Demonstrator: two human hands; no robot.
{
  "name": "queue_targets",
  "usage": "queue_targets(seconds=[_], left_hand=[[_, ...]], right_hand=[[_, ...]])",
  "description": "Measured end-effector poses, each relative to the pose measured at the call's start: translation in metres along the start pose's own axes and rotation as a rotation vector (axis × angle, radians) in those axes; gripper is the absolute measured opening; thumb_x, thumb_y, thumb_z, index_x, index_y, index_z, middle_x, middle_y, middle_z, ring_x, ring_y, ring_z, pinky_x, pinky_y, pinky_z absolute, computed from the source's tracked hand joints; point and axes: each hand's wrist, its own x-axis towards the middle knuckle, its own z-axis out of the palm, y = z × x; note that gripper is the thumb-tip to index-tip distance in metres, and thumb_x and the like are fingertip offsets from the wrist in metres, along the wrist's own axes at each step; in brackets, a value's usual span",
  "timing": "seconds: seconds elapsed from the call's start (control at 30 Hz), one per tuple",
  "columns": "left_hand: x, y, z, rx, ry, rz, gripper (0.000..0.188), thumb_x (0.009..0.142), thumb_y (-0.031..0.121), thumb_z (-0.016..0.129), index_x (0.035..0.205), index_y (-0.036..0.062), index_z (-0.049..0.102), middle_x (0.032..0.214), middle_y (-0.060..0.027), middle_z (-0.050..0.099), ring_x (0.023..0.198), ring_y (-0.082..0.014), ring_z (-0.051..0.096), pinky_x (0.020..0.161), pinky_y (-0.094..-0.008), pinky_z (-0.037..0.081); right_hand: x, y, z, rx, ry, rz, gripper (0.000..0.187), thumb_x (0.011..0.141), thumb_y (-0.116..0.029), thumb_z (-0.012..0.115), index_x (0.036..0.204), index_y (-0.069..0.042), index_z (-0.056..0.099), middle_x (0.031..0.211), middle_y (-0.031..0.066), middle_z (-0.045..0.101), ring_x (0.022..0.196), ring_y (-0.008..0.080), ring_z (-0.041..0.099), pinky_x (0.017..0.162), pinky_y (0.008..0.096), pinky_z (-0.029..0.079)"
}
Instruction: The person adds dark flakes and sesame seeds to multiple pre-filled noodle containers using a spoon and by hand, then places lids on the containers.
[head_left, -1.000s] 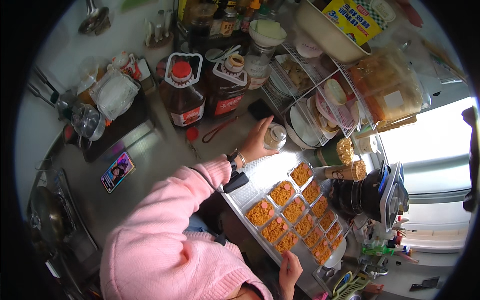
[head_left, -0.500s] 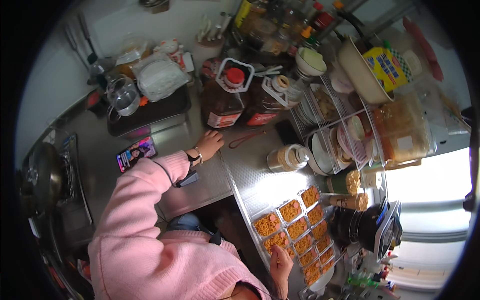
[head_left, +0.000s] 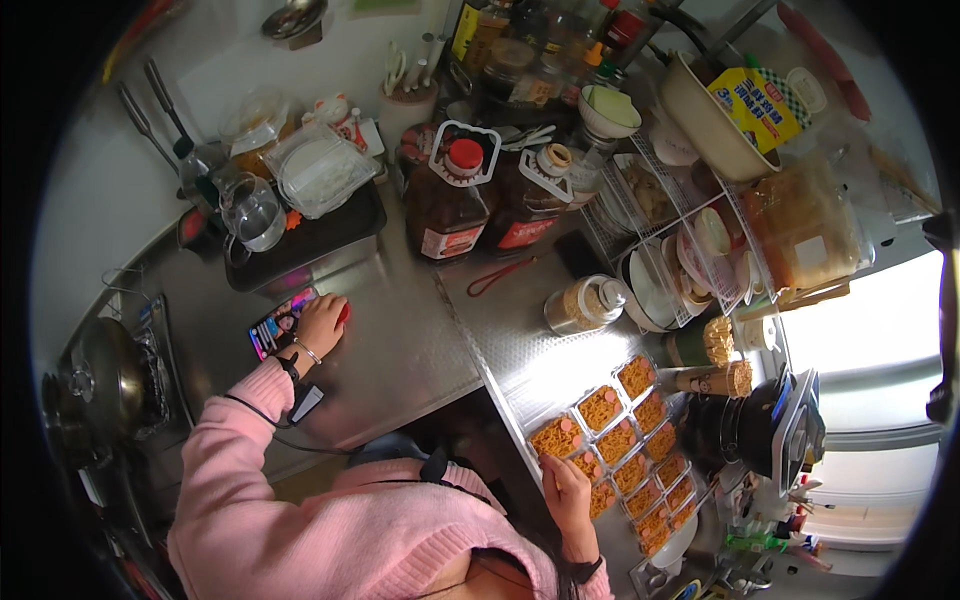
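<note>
My left hand [head_left: 322,328] rests beside a lit phone [head_left: 284,322] lying on the steel counter. Its fingers curl over a small red thing [head_left: 344,312] whose kind I cannot make out. At the near left corner of a block of clear trays, my right hand [head_left: 568,492] is closed, thumb and fingertips together; whatever it may pinch is hidden. The trays hold orange-brown noodles [head_left: 617,440], several with round pink slices [head_left: 566,425] on top.
Two large dark bottles, one red-capped [head_left: 465,155], stand at the back. A glass jar [head_left: 584,305] sits beyond the trays. Wire racks [head_left: 690,220] with bowls stand at right, a black tray [head_left: 300,255] with a glass pitcher [head_left: 255,215] at back left, and a pot [head_left: 110,365] far left.
My left hand has moved left from in front of the bottles to the phone, and a red thing now shows at its fingers. My right hand stays by the noodle trays, still closed.
</note>
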Motion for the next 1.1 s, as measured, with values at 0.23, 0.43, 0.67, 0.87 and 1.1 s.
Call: queue_targets(seconds=[0.23, 0.43, 0.67, 0.87, 1.1], left_hand=[[0.028, 0.123, -0.061, -0.599, 0.192, 0.322, 0.055, 0.068, 0.013, 0.072, 0.118, 0.006, 0.051, 0.109, -0.0144, 0.059, 0.1, -0.0321, 0.056, 0.088, -0.0389, 0.045], [0.05, 0.178, -0.114, -0.743, 0.367, 0.593, 0.061, 0.061, 0.006, 0.076, 0.118, 0.0053, 0.052, 0.113, -0.011, 0.058, 0.106, -0.0305, 0.055, 0.092, -0.0396, 0.044], [0.069, 0.145, -0.129, -0.811, 0.422, 0.595, 0.062, 0.062, 0.004, 0.076, 0.119, 0.005, 0.05, 0.119, -0.0119, 0.055, 0.11, -0.0317, 0.053, 0.093, -0.0401, 0.043], [0.076, 0.115, -0.139, -0.825, 0.439, 0.459, 0.055, 0.068, 0.005, 0.072, 0.119, 0.0048, 0.05, 0.124, -0.0139, 0.051, 0.112, -0.0319, 0.052, 0.093, -0.0391, 0.042], [0.083, 0.044, -0.143, -0.316, 0.665, 0.173, 0.041, 0.069, 0.0, 0.068, 0.107, 0.004, 0.056, 0.122, -0.0132, 0.051, 0.112, -0.0342, 0.049, 0.092, -0.0406, 0.042]], right_hand=[[0.086, -0.02, 0.03, 0.381, -0.147, 0.152, 0.022, 0.088, -0.005, 0.057, 0.108, 0.003, 0.06, 0.096, 0.0112, 0.066, 0.091, 0.0182, 0.063, 0.08, 0.028, 0.048], [0.178, -0.038, 0.055, 1.416, -0.417, 0.253, 0.038, 0.092, -0.017, 0.056, 0.123, 0.003, 0.049, 0.114, 0.012, 0.058, 0.103, 0.021, 0.058, 0.089, 0.0352, 0.048], [0.226, -0.067, 0.064, 1.427, -0.674, 0.237, 0.038, 0.088, -0.014, 0.061, 0.12, 0.003, 0.05, 0.113, 0.0113, 0.058, 0.103, 0.0202, 0.057, 0.089, 0.0346, 0.048], [0.306, -0.077, 0.019, 0.453, -0.12, 0.033, 0.036, 0.079, -0.01, 0.068, 0.113, -0.001, 0.057, 0.095, 0.0071, 0.065, 0.087, 0.014, 0.062, 0.077, 0.0282, 0.05], [0.417, -0.034, -0.013, -0.395, 0.096, -0.089, 0.048, 0.068, -0.015, 0.074, 0.112, -0.002, 0.06, 0.096, 0.0164, 0.067, 0.086, 0.0238, 0.065, 0.077, 0.0315, 0.05]])
